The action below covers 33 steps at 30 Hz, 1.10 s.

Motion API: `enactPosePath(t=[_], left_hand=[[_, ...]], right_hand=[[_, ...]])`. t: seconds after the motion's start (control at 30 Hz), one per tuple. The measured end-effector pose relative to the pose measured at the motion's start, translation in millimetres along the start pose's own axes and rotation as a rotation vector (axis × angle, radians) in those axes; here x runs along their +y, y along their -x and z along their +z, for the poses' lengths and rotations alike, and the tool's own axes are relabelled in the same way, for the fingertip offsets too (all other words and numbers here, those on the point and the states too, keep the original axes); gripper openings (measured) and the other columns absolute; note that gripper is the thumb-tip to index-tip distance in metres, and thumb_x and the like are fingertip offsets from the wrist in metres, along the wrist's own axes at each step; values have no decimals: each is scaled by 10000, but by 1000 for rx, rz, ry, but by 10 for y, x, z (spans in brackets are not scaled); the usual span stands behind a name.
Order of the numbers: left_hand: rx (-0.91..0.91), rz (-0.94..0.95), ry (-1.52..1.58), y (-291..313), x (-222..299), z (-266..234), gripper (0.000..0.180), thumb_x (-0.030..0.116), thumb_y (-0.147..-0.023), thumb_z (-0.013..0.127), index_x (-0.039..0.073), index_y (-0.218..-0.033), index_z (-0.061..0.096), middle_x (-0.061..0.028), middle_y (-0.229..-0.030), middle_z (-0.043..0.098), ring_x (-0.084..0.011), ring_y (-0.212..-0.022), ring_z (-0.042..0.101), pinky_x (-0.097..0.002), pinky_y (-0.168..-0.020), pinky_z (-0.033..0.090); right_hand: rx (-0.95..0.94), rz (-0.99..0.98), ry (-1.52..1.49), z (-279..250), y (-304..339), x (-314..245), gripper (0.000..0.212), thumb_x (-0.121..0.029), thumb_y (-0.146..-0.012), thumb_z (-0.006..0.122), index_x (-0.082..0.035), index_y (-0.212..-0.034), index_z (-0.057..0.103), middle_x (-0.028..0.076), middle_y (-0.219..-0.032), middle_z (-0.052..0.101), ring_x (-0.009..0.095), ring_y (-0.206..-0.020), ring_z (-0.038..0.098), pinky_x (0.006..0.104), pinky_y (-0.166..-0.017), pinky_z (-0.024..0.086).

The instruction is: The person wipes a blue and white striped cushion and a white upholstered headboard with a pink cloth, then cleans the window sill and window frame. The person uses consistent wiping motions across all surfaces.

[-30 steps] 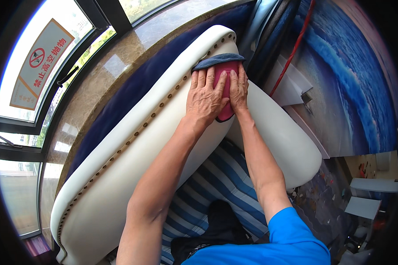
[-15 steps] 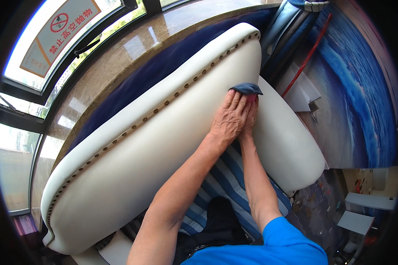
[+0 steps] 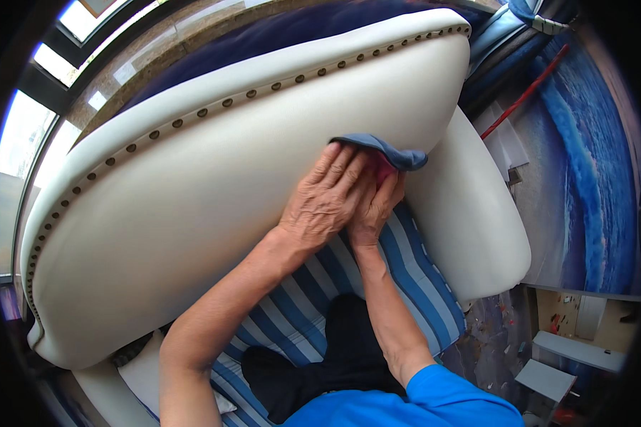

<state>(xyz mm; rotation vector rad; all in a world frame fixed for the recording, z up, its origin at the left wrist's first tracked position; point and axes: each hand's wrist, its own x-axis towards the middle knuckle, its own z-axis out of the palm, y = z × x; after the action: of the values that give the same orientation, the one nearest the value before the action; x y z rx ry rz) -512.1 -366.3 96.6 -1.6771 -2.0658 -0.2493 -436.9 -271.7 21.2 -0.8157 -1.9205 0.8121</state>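
Fingers [image 3: 339, 168] on blue-and-pink cloth [image 3: 387, 150], apparently.

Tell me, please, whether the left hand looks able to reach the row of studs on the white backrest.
Probably yes: the left hand touches the cloth, and only bare white backrest shows between cloth and studs.

I see a bright blue shirt [image 3: 406, 407] along the lower edge of the frame, smooth and plain, its short right sleeve [image 3: 449, 391] ending near the elbow. Black trousers [image 3: 335, 356] fill the lower centre, matte to my eye. The left arm [image 3: 221, 313] and right arm [image 3: 386, 306] look slender and bare, as do my operator's left hand [image 3: 324, 199] and right hand [image 3: 370, 213].
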Motion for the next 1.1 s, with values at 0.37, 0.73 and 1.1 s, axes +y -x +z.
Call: enactPosePath(t=[0.37,0.73,1.1], left_hand=[[100,-162,-110,4,-95,-108,602,216,-804,775,166,-1382,613,-196,-1530,432,-379,-1455,364,-503,-1231,245],[218,-30,-166,-688,543,686,433,160,-917,560,156,-1344,631,-184,-1461,501,-357,-1423,400,-487,-1263,178],[-89,36,-120,749,551,819,449,170,-895,544,51,-1318,630,-132,-1383,569,-275,-1359,483,-439,-1222,286]], right_hand=[[152,-405,226,-11,-690,211,527,-378,-979,574,-87,-1418,554,262,-1519,375,433,-1341,385,535,-1099,301],[312,-221,156,177,-870,1454,448,-348,-1033,481,-26,-1342,519,280,-1356,481,486,-1239,448,552,-1050,370],[-6,138,-182,582,942,1041,429,-342,-1034,476,39,-1229,516,332,-1123,531,501,-1011,502,544,-878,404]])
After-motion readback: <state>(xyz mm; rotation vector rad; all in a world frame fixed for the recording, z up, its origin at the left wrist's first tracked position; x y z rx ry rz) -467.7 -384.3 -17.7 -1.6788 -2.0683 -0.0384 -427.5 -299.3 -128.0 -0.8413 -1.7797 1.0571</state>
